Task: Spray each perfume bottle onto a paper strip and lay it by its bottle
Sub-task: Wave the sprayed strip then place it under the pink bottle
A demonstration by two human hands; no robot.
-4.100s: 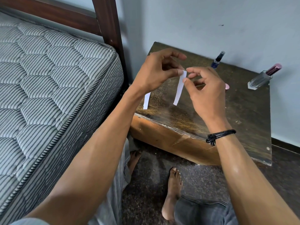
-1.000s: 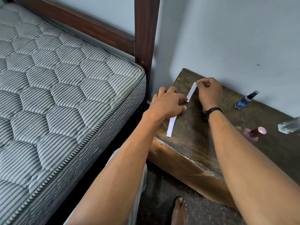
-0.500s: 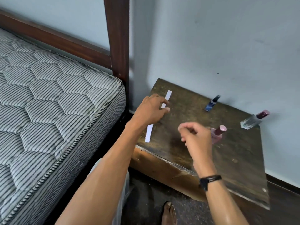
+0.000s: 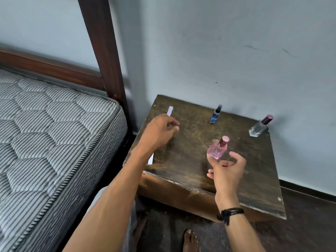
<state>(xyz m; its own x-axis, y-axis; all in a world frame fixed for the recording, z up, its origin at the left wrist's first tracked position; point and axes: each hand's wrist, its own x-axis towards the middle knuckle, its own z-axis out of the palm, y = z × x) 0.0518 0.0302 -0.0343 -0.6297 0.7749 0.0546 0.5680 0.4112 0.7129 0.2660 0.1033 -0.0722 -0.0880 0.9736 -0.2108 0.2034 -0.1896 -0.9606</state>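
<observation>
Perfume in the pink bottle [image 4: 217, 149] stands upright at the middle of the desk [image 4: 254, 171], the right hand [image 4: 227, 170] poised just toward the desk's front, grip spread wide and empty, one fingertip [image 4: 209, 157] at the bottle's foot; a hasty close could tip it or skid it. At the desk's left side the left hand [image 4: 160, 132] lies over the paper strips [image 4: 170, 110], fingers loosely curled. Whether its grip has one I cannot tell, and that forearm [image 4: 127, 179] could sweep the near strip [image 4: 151, 159] off the desk's left edge.
</observation>
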